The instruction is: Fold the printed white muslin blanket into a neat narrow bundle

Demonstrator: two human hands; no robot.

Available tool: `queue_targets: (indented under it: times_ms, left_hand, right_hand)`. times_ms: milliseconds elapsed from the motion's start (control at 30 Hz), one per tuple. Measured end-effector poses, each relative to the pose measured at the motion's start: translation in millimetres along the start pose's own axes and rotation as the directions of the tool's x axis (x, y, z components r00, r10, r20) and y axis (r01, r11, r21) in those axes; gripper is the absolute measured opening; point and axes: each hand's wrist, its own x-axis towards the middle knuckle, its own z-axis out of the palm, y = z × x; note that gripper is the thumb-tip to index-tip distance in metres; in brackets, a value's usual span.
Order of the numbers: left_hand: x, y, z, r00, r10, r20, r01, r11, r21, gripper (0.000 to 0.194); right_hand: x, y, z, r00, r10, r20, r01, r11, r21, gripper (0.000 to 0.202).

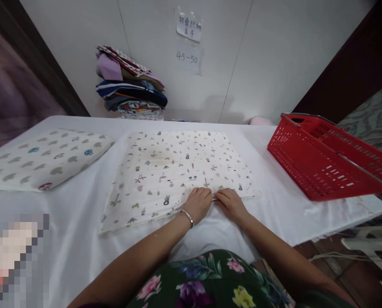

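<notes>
A folded white cloth (pixel 168 171) printed with small starfish, flowers and other figures lies spread on the white-covered table in front of me. At the middle of its near edge, my left hand (pixel 198 205), with a bracelet on the wrist, has its fingers closed on the fabric. Close beside it, my right hand (pixel 232 206) pinches the same edge. The cloth puckers slightly along this edge, and the fingertips of both hands are partly hidden.
To the left lies another folded cloth (pixel 62 156) with grey mushroom-like shapes. A red plastic basket (pixel 309 158) stands on the table (pixel 258 171) at the right. Behind the table rises a stack of folded fabrics (pixel 131 87). Paper signs (pixel 189 28) hang on the wall.
</notes>
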Motion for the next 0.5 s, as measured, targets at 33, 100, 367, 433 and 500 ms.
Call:
queue_targets:
  times_ms: [33, 100, 367, 433, 500]
  left_hand:
    - [-0.8, 0.1, -0.3, 1.0, 0.009, -0.01, -0.009, 1.0, -0.008, 0.011]
    - [-2.3, 0.0, -0.5, 1.0, 0.019, -0.024, -0.019, 1.0, -0.02, 0.011]
    - [-4.3, -1.5, 3.9, 0.993, 0.096, -0.062, -0.097, 0.995, -0.013, 0.015]
    - [-4.5, -1.4, 4.5, 0.991, 0.12, -0.055, -0.121, 0.993, -0.006, 0.016]
    - [-4.5, -1.2, 4.6, 0.993, 0.115, -0.037, -0.116, 0.993, -0.008, 0.018]
  right_hand:
    - [0.0, -0.5, 0.5, 1.0, -0.005, -0.009, 0.005, 1.0, -0.004, 0.018]
    - [-0.5, -1.1, 1.6, 1.0, -0.016, -0.016, 0.016, 1.0, -0.007, 0.018]
    - [-2.1, -2.0, 1.7, 0.999, -0.034, -0.007, 0.034, 0.999, -0.021, 0.018]
    - [-1.1, -3.2, 0.8, 1.0, -0.017, 0.012, 0.018, 0.999, -0.027, 0.018]
    - [-0.2, -4.1, 0.8, 0.999, -0.007, 0.034, 0.008, 0.999, -0.037, 0.019]
